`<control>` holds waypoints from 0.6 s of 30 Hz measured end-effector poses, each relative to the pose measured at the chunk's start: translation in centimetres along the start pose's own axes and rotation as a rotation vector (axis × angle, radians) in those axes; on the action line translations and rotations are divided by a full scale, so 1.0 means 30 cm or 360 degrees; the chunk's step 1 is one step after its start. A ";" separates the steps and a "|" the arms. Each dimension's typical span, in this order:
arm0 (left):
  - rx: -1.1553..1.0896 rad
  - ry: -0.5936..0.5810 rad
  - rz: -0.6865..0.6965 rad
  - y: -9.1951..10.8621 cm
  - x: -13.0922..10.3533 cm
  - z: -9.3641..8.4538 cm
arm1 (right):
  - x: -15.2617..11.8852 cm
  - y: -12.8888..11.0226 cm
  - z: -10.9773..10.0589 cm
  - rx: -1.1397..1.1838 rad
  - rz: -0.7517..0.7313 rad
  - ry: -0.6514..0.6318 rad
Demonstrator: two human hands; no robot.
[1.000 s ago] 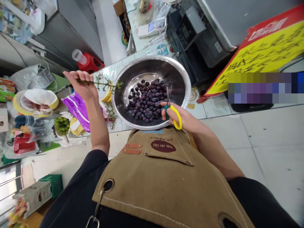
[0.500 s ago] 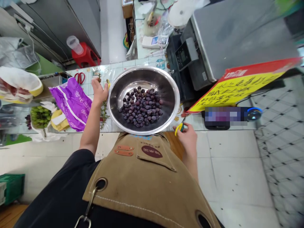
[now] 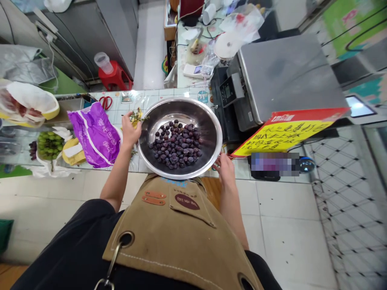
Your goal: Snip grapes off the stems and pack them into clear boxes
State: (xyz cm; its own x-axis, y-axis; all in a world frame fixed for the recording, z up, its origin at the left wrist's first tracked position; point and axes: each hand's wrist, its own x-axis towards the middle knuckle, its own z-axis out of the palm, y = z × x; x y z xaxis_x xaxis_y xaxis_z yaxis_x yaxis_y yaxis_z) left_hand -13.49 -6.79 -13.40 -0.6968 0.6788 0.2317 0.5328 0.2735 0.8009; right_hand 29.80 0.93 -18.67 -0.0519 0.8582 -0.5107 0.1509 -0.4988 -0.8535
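Observation:
A wide steel bowl stands on the counter in front of me, with loose dark purple grapes in it. My left hand is at the bowl's left side, its fingers closed round a bare greenish grape stem that sticks out toward the rim. My right hand is at the bowl's right rim, fingers apart, with no tool visible in it. Whether its fingertips touch the rim is hard to make out.
Left of the bowl are a purple bag, green grapes and red-handled scissors. A scale and a yellow-red sign stand to the right. A red stool is beyond the counter.
My right hand has let go of the yellow-handled scissors and moved left to the bowl's rim. My left hand, open before, has closed on the grape stem.

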 end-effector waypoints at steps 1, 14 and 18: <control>-0.0029 0.0118 -0.0121 0.000 -0.064 -0.006 | -0.007 -0.003 0.022 0.0203 0.0106 -0.0085; -0.1032 -0.0011 -0.1380 0.087 -0.342 0.022 | -0.072 -0.096 0.174 0.0285 0.0179 0.0056; -0.1078 -0.0079 -0.1342 0.144 -0.353 -0.092 | -0.220 -0.172 0.130 0.0248 -0.0014 0.0074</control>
State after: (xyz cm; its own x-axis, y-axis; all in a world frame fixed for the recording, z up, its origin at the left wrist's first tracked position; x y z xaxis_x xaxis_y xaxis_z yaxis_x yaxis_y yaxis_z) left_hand -5.14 -14.68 -10.88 -0.6862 0.4794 -0.5470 -0.4957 0.2422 0.8341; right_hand 25.51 -2.63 -11.30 -0.0064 0.8655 -0.5009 -0.0043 -0.5009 -0.8655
